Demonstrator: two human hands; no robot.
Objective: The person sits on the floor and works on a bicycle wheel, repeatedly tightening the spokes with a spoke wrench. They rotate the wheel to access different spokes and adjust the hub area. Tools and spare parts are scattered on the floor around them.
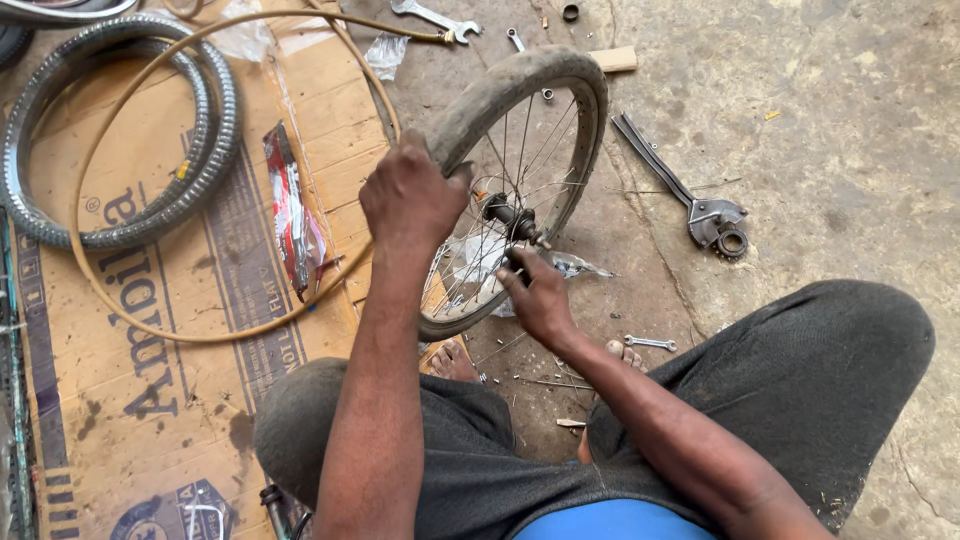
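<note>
Head view: spanners, cardboard around wheel.

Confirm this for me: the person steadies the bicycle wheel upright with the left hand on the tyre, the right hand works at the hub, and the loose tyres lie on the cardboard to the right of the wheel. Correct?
Not quite. The head view shows the loose tyres on the cardboard to the left of the bicycle wheel, not the right. The rest holds: the left hand is on the tyre, and the right hand is at the hub.

Bare arms, bare feet — dark grey trousers, blue shirt.
</note>
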